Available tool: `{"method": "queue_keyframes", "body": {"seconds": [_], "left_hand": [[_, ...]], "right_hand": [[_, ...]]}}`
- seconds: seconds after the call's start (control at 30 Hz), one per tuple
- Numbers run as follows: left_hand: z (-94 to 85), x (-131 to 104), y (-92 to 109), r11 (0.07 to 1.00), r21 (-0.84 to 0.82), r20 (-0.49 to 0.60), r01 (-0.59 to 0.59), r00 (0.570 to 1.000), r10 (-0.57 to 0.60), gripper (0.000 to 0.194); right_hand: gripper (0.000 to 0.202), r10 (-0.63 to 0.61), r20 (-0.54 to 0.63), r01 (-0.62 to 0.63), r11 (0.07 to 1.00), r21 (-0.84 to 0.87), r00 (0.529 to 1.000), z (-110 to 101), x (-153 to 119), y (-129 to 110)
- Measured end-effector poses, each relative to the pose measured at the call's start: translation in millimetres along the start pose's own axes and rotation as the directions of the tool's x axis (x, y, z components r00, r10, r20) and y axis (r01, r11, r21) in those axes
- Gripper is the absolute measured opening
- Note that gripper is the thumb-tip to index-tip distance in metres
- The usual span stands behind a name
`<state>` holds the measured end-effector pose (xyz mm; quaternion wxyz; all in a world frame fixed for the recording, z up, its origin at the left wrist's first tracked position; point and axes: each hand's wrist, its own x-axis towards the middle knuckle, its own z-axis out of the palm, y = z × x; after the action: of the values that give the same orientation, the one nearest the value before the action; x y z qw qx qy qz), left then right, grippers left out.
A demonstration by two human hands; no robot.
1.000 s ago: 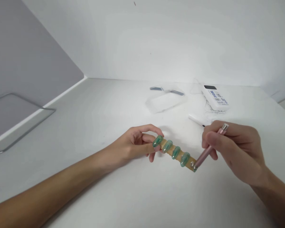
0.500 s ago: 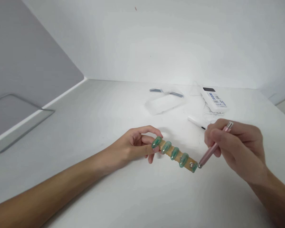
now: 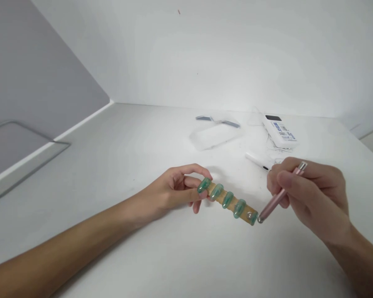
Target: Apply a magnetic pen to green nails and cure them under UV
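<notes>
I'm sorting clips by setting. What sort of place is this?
Probably an indoor workspace, perhaps a desk for small handicraft: a white table stands against a plain wall, and a strip bearing green, nail-like pieces is held above it.

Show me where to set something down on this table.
Bare: between the left forearm and grey-edged frame, and nearest you, between that forearm and the right forearm, below the nail strip. Crowded: beyond the right hand, with a white pen and white device; a clear plastic piece lies left of them.
</notes>
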<state>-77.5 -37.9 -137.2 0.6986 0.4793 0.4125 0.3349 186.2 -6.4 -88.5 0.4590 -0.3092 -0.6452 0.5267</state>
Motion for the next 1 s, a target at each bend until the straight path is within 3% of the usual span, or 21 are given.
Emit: {"method": "queue_keyframes", "body": {"seconds": [0.17,0.33,0.53,0.73,0.9,1.0], "left_hand": [[0.0,-0.5,-0.7,1.0,-0.002,0.004,-0.001,1.0,0.001,0.018],[-0.4,0.7,-1.5,1.0,-0.002,0.003,-0.007,1.0,0.007,0.019],[0.1,0.3,-2.9,1.0,-0.003,0.014,-0.017,1.0,0.017,0.018],[1.5,-0.2,-1.7,1.0,0.002,0.025,-0.025,0.999,0.025,0.016],[2.2,-0.3,-3.3,0.999,0.002,0.028,-0.032,0.999,0.032,0.016],[2.1,0.9,-4.4,0.999,0.004,0.039,-0.049,0.998,0.049,0.015]], "right_hand": [[0.033,-0.007,-0.113,0.004,1.0,-0.02,0.994,1.0,1.8,0.2],[0.03,0.04,0.034,-0.038,0.999,-0.036,0.999,3.6,0.2,0.4],[0.034,0.0,-0.099,-0.006,0.999,-0.051,0.995,-1.4,2.9,2.1],[0.026,0.064,0.067,-0.06,0.997,-0.052,0.996,2.4,1.1,-0.2],[0.033,0.013,-0.108,-0.019,0.998,-0.055,0.994,1.4,2.9,1.7],[0.03,-0.007,-0.067,0.002,0.997,-0.074,0.998,1.2,1.9,3.9]]}}
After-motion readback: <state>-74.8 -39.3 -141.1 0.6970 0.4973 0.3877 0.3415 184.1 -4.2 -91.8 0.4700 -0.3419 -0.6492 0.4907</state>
